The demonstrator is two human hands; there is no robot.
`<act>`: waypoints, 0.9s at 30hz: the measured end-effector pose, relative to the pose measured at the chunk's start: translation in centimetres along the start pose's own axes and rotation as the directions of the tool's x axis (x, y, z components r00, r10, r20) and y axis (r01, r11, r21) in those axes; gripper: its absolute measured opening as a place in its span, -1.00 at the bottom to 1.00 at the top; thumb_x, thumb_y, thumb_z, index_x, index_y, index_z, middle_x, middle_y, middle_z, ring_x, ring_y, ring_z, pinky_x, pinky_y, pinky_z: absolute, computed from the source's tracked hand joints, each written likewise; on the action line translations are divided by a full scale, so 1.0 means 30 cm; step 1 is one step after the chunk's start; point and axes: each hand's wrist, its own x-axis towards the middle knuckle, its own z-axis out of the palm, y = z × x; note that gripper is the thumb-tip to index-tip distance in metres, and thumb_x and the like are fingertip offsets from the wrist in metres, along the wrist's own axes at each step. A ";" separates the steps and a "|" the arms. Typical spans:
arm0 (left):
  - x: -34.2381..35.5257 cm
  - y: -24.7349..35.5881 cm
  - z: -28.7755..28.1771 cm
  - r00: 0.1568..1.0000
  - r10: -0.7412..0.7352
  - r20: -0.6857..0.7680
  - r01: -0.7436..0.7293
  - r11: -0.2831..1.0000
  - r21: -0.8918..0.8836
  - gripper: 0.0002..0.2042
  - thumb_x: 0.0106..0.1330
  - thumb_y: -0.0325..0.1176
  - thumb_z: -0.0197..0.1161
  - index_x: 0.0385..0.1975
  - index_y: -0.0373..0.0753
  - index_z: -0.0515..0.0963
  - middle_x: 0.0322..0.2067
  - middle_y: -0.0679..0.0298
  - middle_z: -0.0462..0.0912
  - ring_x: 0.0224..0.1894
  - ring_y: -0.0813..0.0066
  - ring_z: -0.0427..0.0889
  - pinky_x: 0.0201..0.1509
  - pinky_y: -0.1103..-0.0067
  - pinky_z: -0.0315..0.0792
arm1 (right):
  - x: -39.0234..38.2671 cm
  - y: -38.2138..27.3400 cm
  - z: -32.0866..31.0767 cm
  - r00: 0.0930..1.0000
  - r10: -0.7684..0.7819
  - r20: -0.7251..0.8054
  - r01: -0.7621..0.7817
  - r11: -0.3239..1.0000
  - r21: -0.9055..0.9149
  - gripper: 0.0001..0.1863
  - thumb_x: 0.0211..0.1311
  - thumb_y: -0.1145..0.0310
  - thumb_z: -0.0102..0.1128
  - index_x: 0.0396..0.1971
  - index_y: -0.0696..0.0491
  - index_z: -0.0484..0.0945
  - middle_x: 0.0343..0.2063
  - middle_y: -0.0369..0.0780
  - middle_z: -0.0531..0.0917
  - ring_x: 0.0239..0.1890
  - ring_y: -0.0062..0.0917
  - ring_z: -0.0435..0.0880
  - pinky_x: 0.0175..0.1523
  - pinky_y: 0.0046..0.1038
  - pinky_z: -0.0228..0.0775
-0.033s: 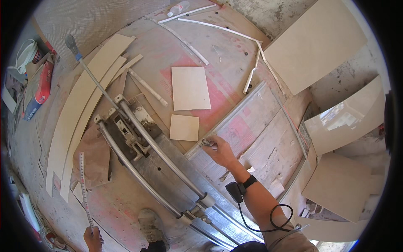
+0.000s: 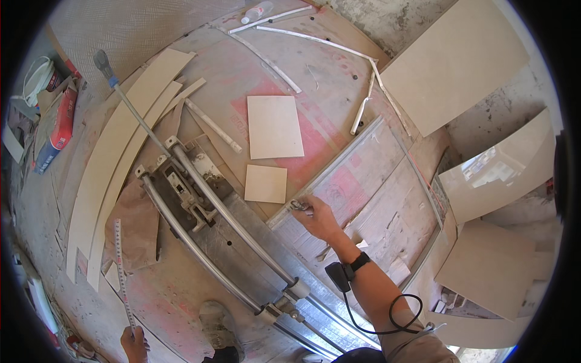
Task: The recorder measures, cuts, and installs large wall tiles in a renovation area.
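Note:
My left hand (image 2: 134,345) is closed around the lower end of an extended tape measure (image 2: 121,272), whose white blade points away from me over a brown paper piece (image 2: 130,225). My right hand (image 2: 318,219) is closed in a pinch on a small metal fitting (image 2: 298,206) by the near end of a metal guide bar (image 2: 333,170). To the left of that hand is a manual tile cutter (image 2: 233,225) with twin rails and a long handle (image 2: 144,124). Just beyond my right hand lies a small square tile piece (image 2: 266,184), with a larger rectangular tile piece (image 2: 275,127) behind it.
Long tile strips (image 2: 130,115) lie on the left, near a red and blue bag (image 2: 59,134) and a white bucket (image 2: 40,80). Large tiles (image 2: 460,63) lean along the right wall. Thin white strips (image 2: 315,41) and a plastic bottle (image 2: 257,12) are at the back.

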 end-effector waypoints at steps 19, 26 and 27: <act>-0.003 0.005 0.024 1.000 -0.013 0.007 0.014 0.995 -0.097 -0.70 0.32 -0.11 0.22 -0.49 -0.23 0.48 -0.67 0.40 0.39 -0.69 0.69 0.34 -0.67 0.72 0.28 | 0.052 -0.159 -0.061 0.962 -0.145 0.230 0.260 0.741 -0.619 -0.75 0.18 0.22 0.18 -0.20 0.02 0.53 -0.49 -0.08 0.63 -0.46 -0.16 0.62 -0.39 -0.23 0.44; -0.009 -0.008 0.030 1.000 0.004 -0.011 -0.005 0.994 -0.110 -0.72 0.32 -0.14 0.22 -0.45 -0.25 0.50 -0.67 0.40 0.40 -0.69 0.69 0.35 -0.67 0.72 0.27 | 0.061 -0.179 -0.075 0.976 -0.020 0.218 0.127 0.863 -0.489 -0.69 0.16 0.25 0.17 -0.14 0.08 0.47 -0.50 -0.03 0.62 -0.44 -0.08 0.61 -0.35 -0.12 0.42; -0.010 -0.020 0.027 1.000 -0.009 -0.011 0.008 0.993 -0.116 -0.72 0.32 -0.14 0.22 -0.44 -0.25 0.50 -0.67 0.40 0.40 -0.69 0.69 0.35 -0.67 0.72 0.27 | 0.054 -0.172 -0.087 0.969 -0.047 0.244 0.163 0.862 -0.480 -0.68 0.16 0.25 0.17 -0.12 0.07 0.46 -0.48 -0.03 0.63 -0.41 -0.06 0.61 -0.32 -0.08 0.41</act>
